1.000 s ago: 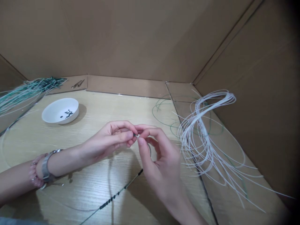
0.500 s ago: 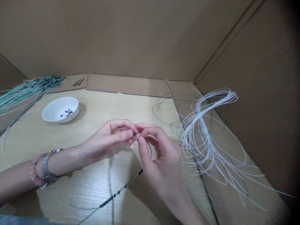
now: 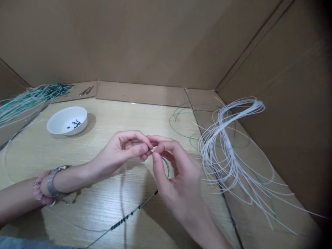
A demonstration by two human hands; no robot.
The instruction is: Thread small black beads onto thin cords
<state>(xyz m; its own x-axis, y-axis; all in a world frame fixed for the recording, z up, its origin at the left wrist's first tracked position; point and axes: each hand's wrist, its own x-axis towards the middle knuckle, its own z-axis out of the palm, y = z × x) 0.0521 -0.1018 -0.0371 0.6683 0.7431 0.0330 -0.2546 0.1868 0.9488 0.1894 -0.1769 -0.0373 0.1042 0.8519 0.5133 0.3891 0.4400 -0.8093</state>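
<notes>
At the middle of the tabletop point(image 3: 109, 117), both hands are right up against each other, fingertip to fingertip. Left hand point(image 3: 118, 150), reaching in from eight o'clock, thumb and forefinger pinched narrow on a tiny dark piece point(image 3: 149, 149); too small to say exactly what it is! Right hand point(image 3: 178, 171), in from five o'clock, also drawn to a fine pinch, and it's got a thin strand point(image 3: 153, 152) at the tips. Down at seven o'clock from the hands runs the beaded cord point(image 3: 135, 210), green, slanting, its dark beads point(image 3: 121, 221) bunched along one stretch; whether it joins the pinched strand, I can't tell. Between nine and ten, a white bowl point(image 3: 55, 122) with a scatter of small dark bits point(image 3: 76, 123) inside. Further out at ten, a bundle of green and white strands point(image 3: 44, 95), and just to its right, pointed metal pieces point(image 3: 86, 91) lying on cardboard. Swing round to three o'clock: a big loose coil of white cord point(image 3: 225, 138), sprawled across the tabletop's edge onto the cardboard point(image 3: 259, 211).
</notes>
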